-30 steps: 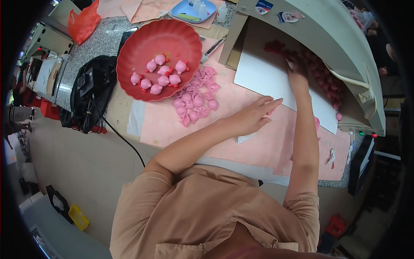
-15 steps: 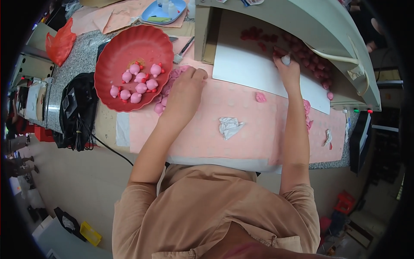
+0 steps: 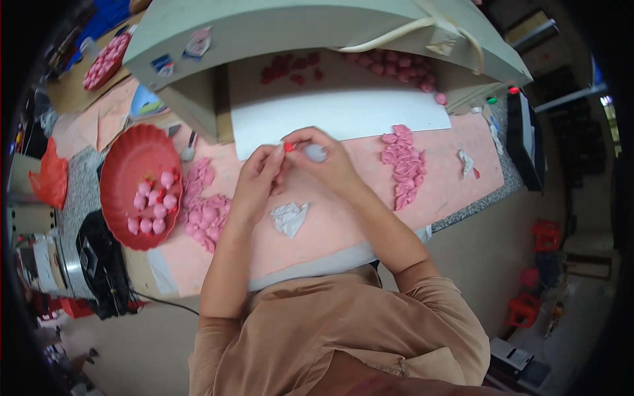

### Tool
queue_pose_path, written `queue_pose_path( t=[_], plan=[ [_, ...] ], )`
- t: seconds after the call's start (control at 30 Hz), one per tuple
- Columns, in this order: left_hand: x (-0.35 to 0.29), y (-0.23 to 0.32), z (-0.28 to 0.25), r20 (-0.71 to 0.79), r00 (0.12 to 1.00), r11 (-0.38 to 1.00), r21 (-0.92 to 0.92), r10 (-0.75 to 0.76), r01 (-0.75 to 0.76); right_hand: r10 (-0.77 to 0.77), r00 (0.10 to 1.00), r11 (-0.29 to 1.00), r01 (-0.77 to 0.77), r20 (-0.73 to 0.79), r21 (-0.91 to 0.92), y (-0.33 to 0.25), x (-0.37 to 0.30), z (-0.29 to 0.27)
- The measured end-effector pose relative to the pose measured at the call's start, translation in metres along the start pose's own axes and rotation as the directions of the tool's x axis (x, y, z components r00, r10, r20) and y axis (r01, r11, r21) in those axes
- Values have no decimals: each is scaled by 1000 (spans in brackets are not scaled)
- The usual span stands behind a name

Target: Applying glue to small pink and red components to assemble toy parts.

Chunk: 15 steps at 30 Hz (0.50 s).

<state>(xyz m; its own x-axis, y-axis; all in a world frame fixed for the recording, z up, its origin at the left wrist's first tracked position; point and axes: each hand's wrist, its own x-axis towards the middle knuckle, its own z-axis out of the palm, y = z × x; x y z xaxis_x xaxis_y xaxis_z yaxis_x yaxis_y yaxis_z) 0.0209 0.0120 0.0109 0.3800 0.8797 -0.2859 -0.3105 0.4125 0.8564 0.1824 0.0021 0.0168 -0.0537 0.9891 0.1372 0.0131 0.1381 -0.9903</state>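
Left hand point(image 3: 259, 177) and right hand point(image 3: 335, 164) have come together at white board point(image 3: 356, 111) edge, right grip pinching red piece point(image 3: 288, 146), bottle point(image 3: 315, 153) tucked in, left grip unclear; red piece could slip, bottle crowding the pinch.

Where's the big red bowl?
In the head view, the big red bowl sits on the left, between the red bag and a pile of pink pieces.

Red stools point(image 3: 524, 310) stand on greyish floor point(image 3: 472, 277) near a speckled workbench point(image 3: 82, 181)
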Motion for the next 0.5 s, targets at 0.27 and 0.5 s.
queue_pose_path(
  t=[0.27,0.5],
  plan=[
    [-4,-5,-8,-37,998,993,-110,-54,50,79,988,996,-83,134,20,-1,-8,-4],
    [4,-3,-3,-12,998,996,-76,-56,54,-181,970,961,209,161,-182,-1,-3,-13]
  ],
)
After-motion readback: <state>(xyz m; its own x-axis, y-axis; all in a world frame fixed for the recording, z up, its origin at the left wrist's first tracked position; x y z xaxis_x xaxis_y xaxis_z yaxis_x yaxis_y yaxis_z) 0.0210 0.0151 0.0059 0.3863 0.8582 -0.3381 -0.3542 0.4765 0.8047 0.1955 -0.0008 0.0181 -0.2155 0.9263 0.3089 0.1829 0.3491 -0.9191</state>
